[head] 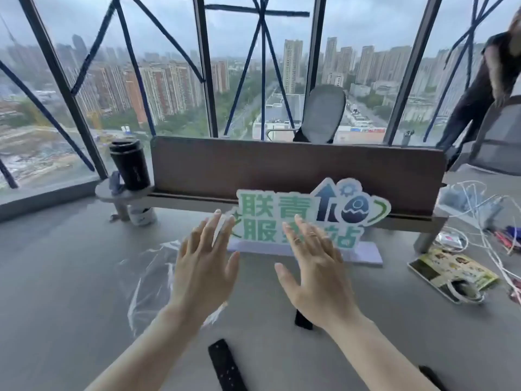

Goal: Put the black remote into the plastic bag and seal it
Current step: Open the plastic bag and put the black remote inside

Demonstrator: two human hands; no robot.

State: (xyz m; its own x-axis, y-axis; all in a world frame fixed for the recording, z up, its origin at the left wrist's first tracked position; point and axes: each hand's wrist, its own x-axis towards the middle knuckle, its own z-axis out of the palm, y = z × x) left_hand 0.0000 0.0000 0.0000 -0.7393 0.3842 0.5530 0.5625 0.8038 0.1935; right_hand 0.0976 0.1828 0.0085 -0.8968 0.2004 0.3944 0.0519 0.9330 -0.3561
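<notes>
My left hand [204,266] and my right hand [315,266] hover flat above the grey desk [56,292], fingers spread, holding nothing. A clear plastic bag [146,277] lies crumpled on the desk under and to the left of my left hand. One black remote [227,365] lies near the front edge between my forearms. A second black object [303,320] peeks out from under my right wrist, mostly hidden. Another dark object [431,376] shows at the bottom right, beside my right forearm.
A green-and-white sign [338,210] on a lilac base stands behind my hands, in front of a brown divider [296,170]. A black tumbler [129,165] sits at left. White cables [479,215], a printed card [451,269] and a tape roll [465,290] lie at right. A person stands far right.
</notes>
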